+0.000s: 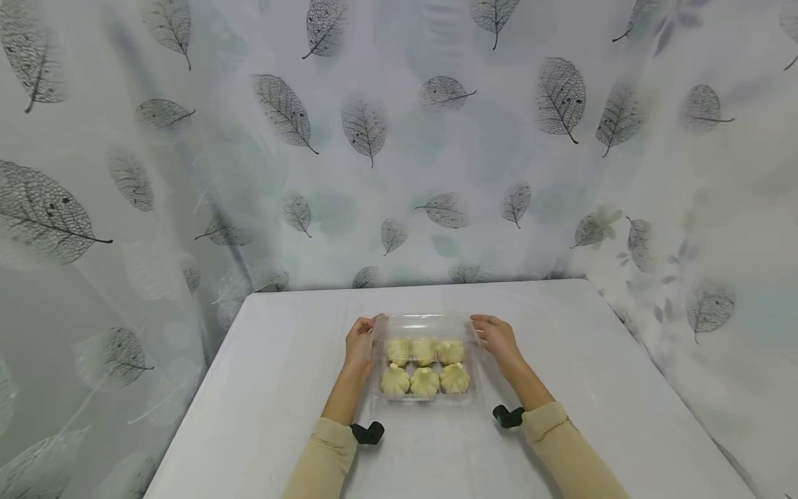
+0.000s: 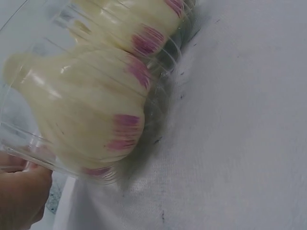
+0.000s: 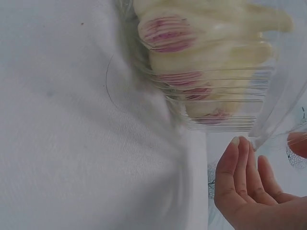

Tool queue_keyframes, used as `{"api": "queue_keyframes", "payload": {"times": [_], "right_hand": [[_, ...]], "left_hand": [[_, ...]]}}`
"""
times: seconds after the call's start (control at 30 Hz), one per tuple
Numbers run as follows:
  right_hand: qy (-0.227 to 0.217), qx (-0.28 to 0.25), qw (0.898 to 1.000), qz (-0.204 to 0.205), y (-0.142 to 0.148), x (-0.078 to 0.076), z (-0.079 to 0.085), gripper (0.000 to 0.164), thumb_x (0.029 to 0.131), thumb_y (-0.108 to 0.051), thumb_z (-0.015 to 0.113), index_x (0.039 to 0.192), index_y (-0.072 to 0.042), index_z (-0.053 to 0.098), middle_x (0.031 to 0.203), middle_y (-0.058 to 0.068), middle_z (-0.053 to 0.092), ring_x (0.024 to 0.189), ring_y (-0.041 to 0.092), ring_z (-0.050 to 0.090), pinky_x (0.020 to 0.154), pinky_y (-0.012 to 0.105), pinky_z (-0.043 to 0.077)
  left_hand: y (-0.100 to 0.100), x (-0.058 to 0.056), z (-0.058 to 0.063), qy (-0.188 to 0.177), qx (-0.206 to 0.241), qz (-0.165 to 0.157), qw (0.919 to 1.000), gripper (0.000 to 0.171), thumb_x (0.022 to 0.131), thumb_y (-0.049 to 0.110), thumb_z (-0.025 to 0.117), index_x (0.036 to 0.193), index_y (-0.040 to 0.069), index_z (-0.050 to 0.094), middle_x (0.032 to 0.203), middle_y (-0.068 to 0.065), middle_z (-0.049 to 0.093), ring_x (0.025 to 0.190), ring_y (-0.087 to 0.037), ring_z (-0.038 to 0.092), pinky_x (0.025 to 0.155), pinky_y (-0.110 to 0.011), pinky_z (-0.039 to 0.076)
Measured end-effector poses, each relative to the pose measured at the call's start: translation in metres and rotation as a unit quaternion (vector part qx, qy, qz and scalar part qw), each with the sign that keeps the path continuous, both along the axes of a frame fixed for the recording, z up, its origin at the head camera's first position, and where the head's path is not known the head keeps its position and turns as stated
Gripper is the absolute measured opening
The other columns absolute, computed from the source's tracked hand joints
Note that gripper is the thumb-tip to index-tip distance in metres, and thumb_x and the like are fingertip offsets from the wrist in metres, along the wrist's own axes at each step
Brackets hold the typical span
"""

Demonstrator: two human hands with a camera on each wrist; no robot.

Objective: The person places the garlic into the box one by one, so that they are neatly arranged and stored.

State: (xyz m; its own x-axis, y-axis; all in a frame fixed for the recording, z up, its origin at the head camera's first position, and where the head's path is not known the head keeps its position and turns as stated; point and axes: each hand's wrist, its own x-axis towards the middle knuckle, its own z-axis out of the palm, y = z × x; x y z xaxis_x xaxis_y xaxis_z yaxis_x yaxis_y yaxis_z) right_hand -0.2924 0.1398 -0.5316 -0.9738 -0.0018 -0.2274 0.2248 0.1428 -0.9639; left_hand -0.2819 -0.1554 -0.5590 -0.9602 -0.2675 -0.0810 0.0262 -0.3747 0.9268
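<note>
A clear plastic clamshell box [image 1: 425,398] sits on the table with several pale garlic bulbs [image 1: 424,381] in it, in two rows. Its see-through lid [image 1: 426,321] stands raised at the far side. With thumb and fingers my left hand [image 1: 359,344] pinches the lid's left edge; the left wrist view shows this hand [image 2: 21,194] beside a garlic bulb [image 2: 86,103] with purple streaks. At the lid's right edge is my right hand [image 1: 497,337]. In the right wrist view, that hand [image 3: 256,187] has its fingertips and thumb on either side of the plastic edge.
A white cloth covers the table [image 1: 280,416]. Behind and beside it hangs a leaf-printed curtain [image 1: 399,166]. Black wrist mounts [image 1: 368,433] stick out from both wrists near the sleeves [image 1: 324,450].
</note>
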Motion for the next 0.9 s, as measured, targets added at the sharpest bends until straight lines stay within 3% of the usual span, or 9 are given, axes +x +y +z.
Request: {"api": "queue_keyframes", "payload": {"times": [0.1,0.23,0.37,0.5,0.7,0.9], "right_hand": [[0.009,0.011,1.000,-0.004,0.000,0.002,0.001,0.047,0.106,-0.028,0.056,0.145,-0.003,0.056,0.151,0.022,0.052,0.139,0.040,0.050,0.115,0.057,0.044],[0.021,0.025,0.999,-0.007,0.001,0.007,-0.001,0.045,0.106,-0.027,0.058,0.144,-0.002,0.057,0.145,0.022,0.057,0.132,0.037,0.056,0.109,0.051,0.050],[0.030,0.036,0.999,-0.006,0.002,0.011,-0.001,0.047,0.106,-0.029,0.058,0.145,-0.003,0.056,0.141,0.022,0.059,0.128,0.035,0.059,0.105,0.044,0.054],[0.028,0.037,0.999,-0.009,0.004,0.016,0.001,0.047,0.105,-0.030,0.060,0.144,-0.004,0.057,0.138,0.020,0.062,0.125,0.033,0.061,0.102,0.042,0.056],[0.030,0.042,0.999,0.002,0.006,0.024,0.007,0.048,0.106,-0.029,0.060,0.146,-0.003,0.054,0.141,0.019,0.061,0.127,0.031,0.059,0.102,0.041,0.056],[0.027,0.025,0.999,0.018,0.008,0.034,0.014,0.054,0.107,-0.021,0.059,0.153,0.001,0.043,0.148,0.026,0.052,0.130,0.038,0.057,0.098,0.042,0.060]], "left_hand": [[0.000,0.001,0.000,0.002,0.009,0.005,0.9999,0.014,0.100,-0.005,0.062,0.090,0.000,0.054,0.141,-0.027,0.061,0.123,-0.032,0.062,0.063,-0.012,0.043],[-0.002,0.002,0.000,0.005,0.009,-0.005,0.9999,0.013,0.099,-0.010,0.055,0.094,0.002,0.057,0.142,-0.027,0.059,0.128,-0.034,0.061,0.073,-0.015,0.051],[-0.007,0.006,0.001,0.011,0.014,-0.019,0.9997,0.012,0.104,-0.005,0.049,0.112,-0.004,0.058,0.142,-0.026,0.057,0.129,-0.033,0.059,0.098,-0.027,0.056],[-0.014,0.015,0.005,0.015,0.012,-0.040,0.9990,0.026,0.110,0.008,0.048,0.128,-0.009,0.054,0.144,-0.027,0.054,0.134,-0.033,0.053,0.118,-0.042,0.044],[-0.024,0.036,0.014,-0.004,-0.049,-0.081,0.9955,0.044,0.108,0.020,0.053,0.143,-0.007,0.047,0.150,-0.025,0.049,0.141,-0.038,0.044,0.123,-0.054,0.034],[-0.029,0.058,0.021,-0.016,-0.106,-0.096,0.9897,0.052,0.106,0.024,0.058,0.148,-0.004,0.045,0.152,-0.024,0.048,0.140,-0.039,0.047,0.120,-0.055,0.040]]}}
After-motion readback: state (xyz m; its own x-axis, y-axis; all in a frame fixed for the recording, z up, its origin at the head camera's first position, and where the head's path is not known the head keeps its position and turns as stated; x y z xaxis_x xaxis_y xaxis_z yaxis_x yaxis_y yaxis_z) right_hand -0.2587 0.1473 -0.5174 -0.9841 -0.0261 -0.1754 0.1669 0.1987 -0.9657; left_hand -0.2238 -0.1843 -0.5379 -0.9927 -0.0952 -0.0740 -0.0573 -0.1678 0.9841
